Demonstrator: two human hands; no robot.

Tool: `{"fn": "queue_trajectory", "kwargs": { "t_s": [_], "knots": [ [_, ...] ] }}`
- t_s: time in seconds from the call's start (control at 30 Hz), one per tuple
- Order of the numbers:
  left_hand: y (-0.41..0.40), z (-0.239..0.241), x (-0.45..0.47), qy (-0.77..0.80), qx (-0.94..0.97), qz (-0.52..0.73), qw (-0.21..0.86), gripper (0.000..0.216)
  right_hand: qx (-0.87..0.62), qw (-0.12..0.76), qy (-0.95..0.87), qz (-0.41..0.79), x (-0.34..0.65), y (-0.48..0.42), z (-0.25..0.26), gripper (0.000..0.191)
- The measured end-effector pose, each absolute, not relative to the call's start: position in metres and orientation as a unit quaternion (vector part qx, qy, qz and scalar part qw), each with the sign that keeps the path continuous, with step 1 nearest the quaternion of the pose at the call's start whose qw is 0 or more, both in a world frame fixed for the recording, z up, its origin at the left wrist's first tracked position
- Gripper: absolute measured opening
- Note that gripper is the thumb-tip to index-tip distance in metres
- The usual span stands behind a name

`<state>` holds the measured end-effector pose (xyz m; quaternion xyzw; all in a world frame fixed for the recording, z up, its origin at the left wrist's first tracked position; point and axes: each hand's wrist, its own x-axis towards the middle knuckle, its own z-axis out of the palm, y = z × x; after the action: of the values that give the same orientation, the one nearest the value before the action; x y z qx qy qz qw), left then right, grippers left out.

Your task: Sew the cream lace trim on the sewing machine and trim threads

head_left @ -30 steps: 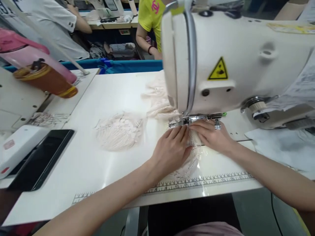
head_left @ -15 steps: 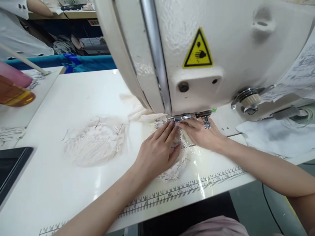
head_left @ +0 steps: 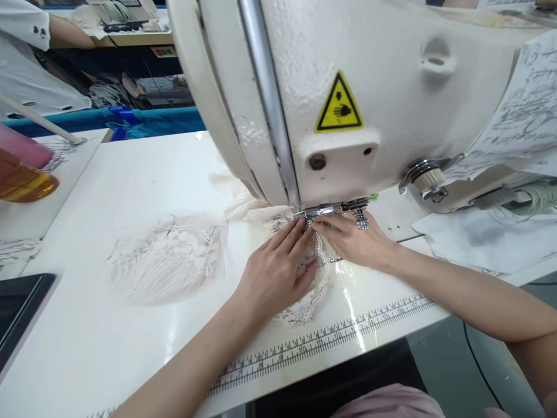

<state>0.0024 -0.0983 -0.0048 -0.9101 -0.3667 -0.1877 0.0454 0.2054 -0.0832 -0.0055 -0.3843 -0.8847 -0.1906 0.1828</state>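
A big cream sewing machine [head_left: 348, 87] fills the top of the view. Its metal presser foot [head_left: 324, 210] sits just beyond my fingertips. My left hand [head_left: 274, 270] lies flat, fingers stretched, pressing a strip of pale lace fabric [head_left: 311, 296] against the white table [head_left: 130, 342]. My right hand [head_left: 352, 239] lies flat beside it on the same lace, fingers pointing at the foot. The lace runs under both hands and under the foot. More pale fabric [head_left: 243, 203] lies bunched behind the machine head.
A heap of pale lace pieces [head_left: 167, 261] lies left of my hands. A printed ruler [head_left: 322, 342] runs along the table's front edge. A dark phone [head_left: 20, 313] is at far left, an amber and pink bottle [head_left: 21, 174] above it. Another person's sleeve [head_left: 26, 35] shows behind.
The view has moved closer to the machine head and settled. My hands stay flat on the lace at the presser foot, barely shifted.
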Motion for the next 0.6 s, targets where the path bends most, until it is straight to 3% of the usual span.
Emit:
{"fn": "queue_trajectory", "kwargs": {
  "t_s": [0.3, 0.6],
  "knots": [
    [-0.0973, -0.0049, 0.0025, -0.367, -0.909, -0.191, 0.057, 0.05, -0.386, 0.171, -0.891, -0.168, 0.2052, -0.0815, -0.0054, 0.031],
    [-0.0978, -0.0037, 0.0023, -0.373, -0.909, -0.181, 0.052, 0.05, -0.368, 0.216, -0.887, -0.178, 0.2047, -0.0804, -0.0077, 0.03]
  ]
}}
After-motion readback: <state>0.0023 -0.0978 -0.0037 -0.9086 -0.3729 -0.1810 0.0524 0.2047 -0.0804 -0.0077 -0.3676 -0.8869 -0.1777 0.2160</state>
